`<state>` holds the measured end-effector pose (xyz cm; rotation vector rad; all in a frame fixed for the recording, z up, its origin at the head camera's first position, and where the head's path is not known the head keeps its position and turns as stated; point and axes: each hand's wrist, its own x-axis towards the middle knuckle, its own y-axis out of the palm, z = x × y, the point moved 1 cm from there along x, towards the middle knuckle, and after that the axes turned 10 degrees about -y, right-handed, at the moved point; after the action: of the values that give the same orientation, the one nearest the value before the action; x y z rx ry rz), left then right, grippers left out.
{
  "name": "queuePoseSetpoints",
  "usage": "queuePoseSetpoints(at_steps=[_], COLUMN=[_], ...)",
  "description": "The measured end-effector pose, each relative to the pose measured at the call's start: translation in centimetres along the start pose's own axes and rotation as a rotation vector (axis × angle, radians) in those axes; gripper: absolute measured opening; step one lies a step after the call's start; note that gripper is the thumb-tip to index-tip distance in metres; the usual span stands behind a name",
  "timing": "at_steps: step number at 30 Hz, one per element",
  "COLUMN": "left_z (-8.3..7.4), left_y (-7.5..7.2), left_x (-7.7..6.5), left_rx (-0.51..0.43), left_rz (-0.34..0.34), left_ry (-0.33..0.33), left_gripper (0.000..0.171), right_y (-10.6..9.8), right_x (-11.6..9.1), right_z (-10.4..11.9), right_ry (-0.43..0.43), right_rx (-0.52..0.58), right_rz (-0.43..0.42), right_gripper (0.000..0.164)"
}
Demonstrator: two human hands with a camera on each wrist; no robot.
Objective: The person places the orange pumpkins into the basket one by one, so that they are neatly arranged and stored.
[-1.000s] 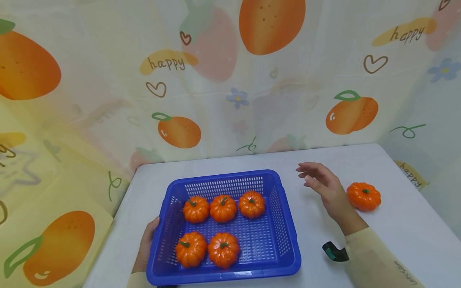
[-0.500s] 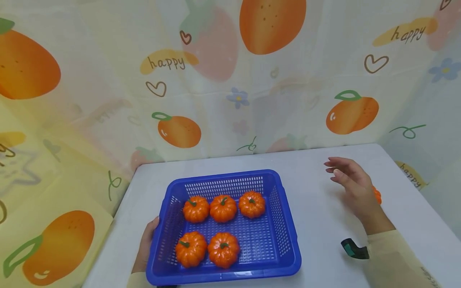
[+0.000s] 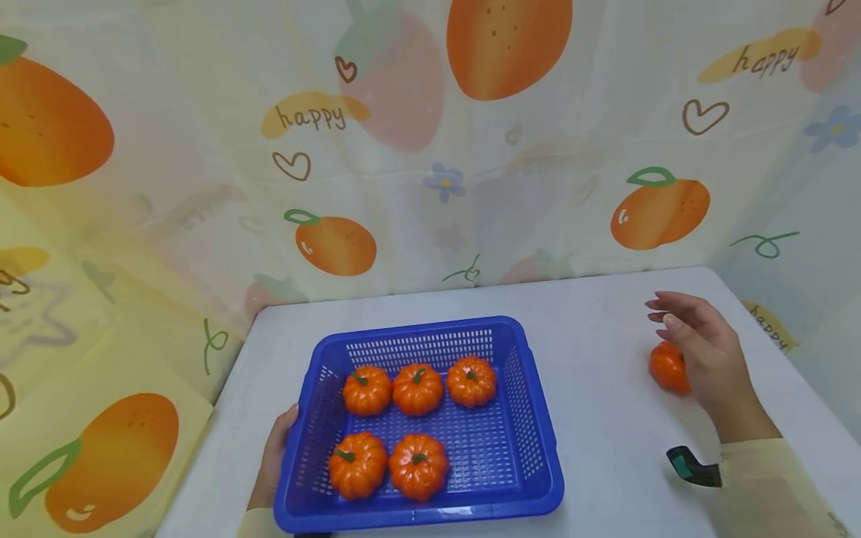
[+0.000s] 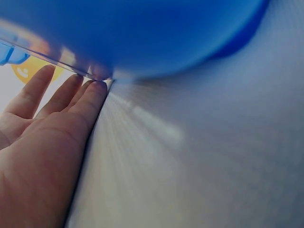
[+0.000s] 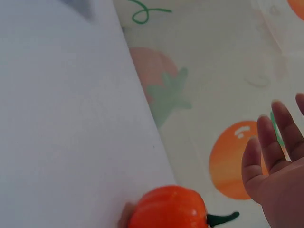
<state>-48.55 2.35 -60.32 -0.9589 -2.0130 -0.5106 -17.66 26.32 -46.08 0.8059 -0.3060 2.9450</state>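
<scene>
A blue slotted plastic basket (image 3: 420, 514) sits on the table, holding several small orange toy pumpkins with green stems, such as one at its front left (image 3: 358, 465). Against the basket's left side lies my left hand (image 3: 272, 459); the left wrist view shows its fingers extended, fingertips at the basket's lower edge. Another pumpkin (image 3: 667, 368) rests on the table at the right. My right hand (image 3: 713, 366) is raised around it and partly covers it in the head view. In the right wrist view that pumpkin (image 5: 168, 209) appears below the relaxed, spread fingers, with nothing in the palm.
The white table (image 3: 592, 418) meets a fruit-print cloth backdrop (image 3: 551, 224) at its far edge. A dark curved piece (image 3: 694, 468) shows beside the right sleeve (image 3: 773, 486).
My right hand has moved right, passing over the loose pumpkin, which was hidden more and now shows to the left of the hand. The left hand and the basket have stayed put.
</scene>
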Motion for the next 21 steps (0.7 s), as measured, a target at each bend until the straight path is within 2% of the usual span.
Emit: queuePoseSetpoints(at_steps=[3, 8, 10, 11, 14, 15, 16, 18, 21], left_z=[-0.2, -0.7, -1.0, -1.3, -3.0, -5.2, -6.5, -7.2, -6.8], left_y=[0.2, 0.4, 0.6, 0.8, 1.8, 3.0, 3.8, 4.2, 3.9], left_x=[0.0, -0.3, -0.3, -0.2, 0.0, 0.6, 0.9, 1.0, 0.9], left_rx=[0.067, 0.264, 0.292, 0.282, 0.343, 0.348, 0.386, 0.421, 0.383], left_rz=[-0.011, -0.054, -0.066, -0.068, -0.101, -0.106, -0.124, -0.131, -0.114], left_ry=[-0.007, -0.019, -0.017, -0.014, -0.028, -0.034, -0.048, -0.066, -0.080], left_gripper=[0.012, 0.018, 0.014, 0.020, 0.035, 0.033, 0.028, 0.022, 0.022], right_y=[-0.9, -2.2, -2.7, -2.9, -3.3, -3.5, -3.7, -4.0, -4.4], right_x=[-0.2, -0.5, -0.7, -0.8, -1.1, -1.2, -1.2, -1.3, -1.5], right_z=[-0.3, -0.9, -1.1, -1.2, -1.7, -1.8, -2.0, -2.4, -2.9], right_ry=[0.016, 0.064, 0.072, 0.076, 0.076, 0.079, 0.083, 0.092, 0.109], right_rx=[-0.013, -0.005, -0.030, -0.048, -0.106, -0.127, -0.145, -0.181, -0.206], right_rz=[-0.024, -0.055, -0.053, -0.053, -0.050, -0.047, -0.048, -0.047, -0.045], right_gripper=[0.041, 0.042, 0.042, 0.042, 0.042, 0.041, 0.041, 0.040, 0.038])
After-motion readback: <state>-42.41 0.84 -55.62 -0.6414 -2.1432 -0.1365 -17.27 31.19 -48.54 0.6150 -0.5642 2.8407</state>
